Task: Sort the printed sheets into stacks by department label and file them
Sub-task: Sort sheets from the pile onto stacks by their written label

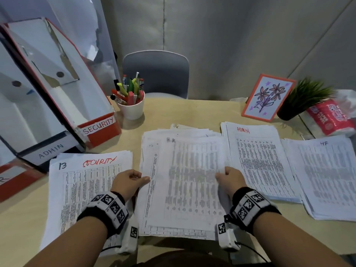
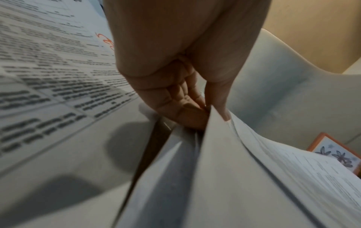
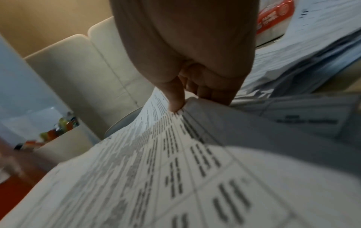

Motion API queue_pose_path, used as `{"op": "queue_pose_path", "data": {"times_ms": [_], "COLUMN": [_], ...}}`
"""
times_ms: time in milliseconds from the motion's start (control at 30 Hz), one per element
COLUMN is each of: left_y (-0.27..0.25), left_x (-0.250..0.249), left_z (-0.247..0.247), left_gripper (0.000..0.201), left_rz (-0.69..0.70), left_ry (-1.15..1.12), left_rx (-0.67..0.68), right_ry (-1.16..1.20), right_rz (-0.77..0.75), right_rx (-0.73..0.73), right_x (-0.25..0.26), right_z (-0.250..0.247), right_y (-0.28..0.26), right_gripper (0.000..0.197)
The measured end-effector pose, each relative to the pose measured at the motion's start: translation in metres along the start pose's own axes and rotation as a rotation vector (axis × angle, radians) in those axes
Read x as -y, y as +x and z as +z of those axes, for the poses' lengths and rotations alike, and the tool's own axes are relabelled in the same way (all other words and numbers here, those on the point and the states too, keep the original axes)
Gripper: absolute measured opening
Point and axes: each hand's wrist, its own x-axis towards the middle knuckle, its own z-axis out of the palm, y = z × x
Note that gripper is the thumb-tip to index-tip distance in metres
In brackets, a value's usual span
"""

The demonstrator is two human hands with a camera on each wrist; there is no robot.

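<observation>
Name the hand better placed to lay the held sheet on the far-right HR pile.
Right. The right hand already pinches the sheet's right edge, nearest that HR pile; the left hand holds the opposite edge, beside the SECURITY pile.

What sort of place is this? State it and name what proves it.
Probably an office desk used for paperwork. Red-and-white cardboard file boxes labelled SECURITY and ADMIN stand beside stacks of white printed sheets headed by department, and a white cup of coloured pens and highlighters stands on the beige tabletop.

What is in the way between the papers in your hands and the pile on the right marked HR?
The ADMIN pile lies between the held sheets and the far-right pile. Both the left hand and right hand must carry them over it.
</observation>
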Motion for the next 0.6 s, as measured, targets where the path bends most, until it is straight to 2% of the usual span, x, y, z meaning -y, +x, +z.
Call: {"op": "queue_pose_path", "data": {"times_ms": [167, 233, 400, 500, 600], "left_y": [0.002, 0.005, 0.012, 0.012, 0.013], "left_x": [0.005, 0.005, -0.005, -0.005, 0.000], "left_z": [-0.007, -0.009, -0.010, -0.011, -0.014], "left_gripper": [0.019, 0.017, 0.017, 0.033, 0.037], "left_rz": [-0.009, -0.019, -0.044, -0.047, 0.004], "left_ry": [-0.034, -0.047, -0.008, -0.026, -0.017], "left_rx": [-0.034, -0.032, 0.025, 0.054, 0.008], "right_ry": [-0.004, 0.048, 0.074, 0.041, -0.030], "right_rz": [0.023, 0.064, 0.018, -0.022, -0.043], "right_rx": [-0.189, -0.197, -0.058, 0.095, 0.242], "right_x": [-0.007, -0.014, -0.007, 0.001, 0.011], "right_z": [-0.044, -0.056, -0.050, -0.031, -0.019], "right_y": [0.016, 0.024, 0.028, 0.020, 0.004], "right_gripper": [0.013, 0.013, 0.019, 0.008, 0.013]}}
